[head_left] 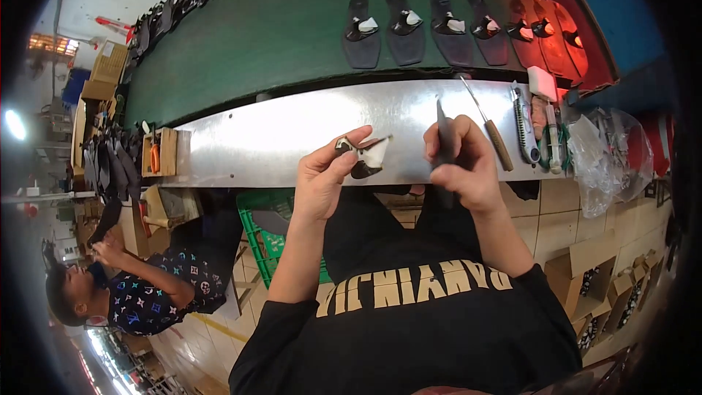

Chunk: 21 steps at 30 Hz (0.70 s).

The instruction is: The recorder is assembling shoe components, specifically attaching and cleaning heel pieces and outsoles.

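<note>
My left hand (320,179) pinches a glossy black shoe strap (365,170) with a white patch (375,152), above the metal ledge. To its right, my right hand (472,168) is closed around a thin dark insole (443,132), turned nearly edge-on and slightly blurred. The strap and the insole are apart. On the green belt beyond lie several dark insoles (361,50) in a row, each with a black strap and a white patch at its middle.
Right of my hands, the metal ledge (270,128) holds an awl (497,143), a utility knife (525,128), a syringe (553,143) and a white block (542,83). A clear plastic bag (596,153) hangs beyond. A wooden box (170,152) stands left. Another person (157,289) works at the left. Below is a green crate (256,241).
</note>
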Each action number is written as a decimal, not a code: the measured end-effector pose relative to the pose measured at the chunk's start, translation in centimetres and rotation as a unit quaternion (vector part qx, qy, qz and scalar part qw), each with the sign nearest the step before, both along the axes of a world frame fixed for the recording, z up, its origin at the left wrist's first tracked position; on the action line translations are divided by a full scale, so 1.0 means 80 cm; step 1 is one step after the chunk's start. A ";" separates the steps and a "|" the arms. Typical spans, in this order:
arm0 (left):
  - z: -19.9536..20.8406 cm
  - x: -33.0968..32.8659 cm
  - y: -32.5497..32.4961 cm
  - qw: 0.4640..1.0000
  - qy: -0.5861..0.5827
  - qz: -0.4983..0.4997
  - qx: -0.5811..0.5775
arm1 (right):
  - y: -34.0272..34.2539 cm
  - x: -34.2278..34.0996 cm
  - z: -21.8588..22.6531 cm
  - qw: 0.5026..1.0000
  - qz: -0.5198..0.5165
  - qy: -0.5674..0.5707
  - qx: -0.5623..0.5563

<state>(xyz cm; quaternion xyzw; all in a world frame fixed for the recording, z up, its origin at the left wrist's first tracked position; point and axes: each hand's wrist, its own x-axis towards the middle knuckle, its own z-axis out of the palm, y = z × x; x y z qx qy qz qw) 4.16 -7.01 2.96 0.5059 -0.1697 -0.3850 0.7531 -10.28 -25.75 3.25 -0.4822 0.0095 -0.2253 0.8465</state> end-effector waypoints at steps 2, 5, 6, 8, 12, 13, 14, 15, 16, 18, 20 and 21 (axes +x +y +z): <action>0.001 -0.009 0.004 1.000 0.028 -0.003 -0.011 | 0.008 -0.012 -0.002 0.989 -0.010 0.067 -0.135; -0.007 -0.021 0.011 0.999 0.039 -0.020 -0.004 | 0.024 -0.026 0.017 0.971 -0.015 0.141 -0.193; -0.014 -0.022 0.016 0.999 0.041 -0.019 -0.002 | 0.028 -0.029 0.023 0.961 -0.013 0.179 -0.211; -0.027 -0.023 0.025 1.000 -0.018 -0.007 0.011 | 0.033 -0.033 0.017 0.948 -0.043 0.169 -0.265; -0.030 -0.027 0.019 0.999 0.013 0.001 -0.029 | 0.034 -0.037 0.014 0.940 -0.065 0.145 -0.302; -0.024 -0.028 0.015 0.999 0.032 0.003 -0.042 | 0.034 -0.037 0.012 0.932 -0.084 0.125 -0.331; -0.021 -0.028 0.012 0.997 0.051 0.006 -0.055 | 0.035 -0.037 0.009 0.932 -0.084 0.126 -0.329; -0.021 -0.028 0.013 0.997 0.051 0.007 -0.053 | 0.038 -0.038 0.007 0.930 -0.091 0.116 -0.337; -0.021 -0.028 0.013 0.997 0.048 0.007 -0.060 | 0.040 -0.038 0.005 0.927 -0.099 0.107 -0.345; -0.021 -0.027 0.014 0.997 0.047 0.007 -0.067 | 0.041 -0.038 0.004 0.925 -0.097 0.108 -0.353; -0.021 -0.026 0.016 0.997 0.034 0.000 -0.065 | 0.041 -0.038 0.004 0.921 -0.094 0.109 -0.361; -0.022 -0.025 0.016 0.997 0.035 -0.001 -0.065 | 0.040 -0.038 0.004 0.922 -0.091 0.110 -0.361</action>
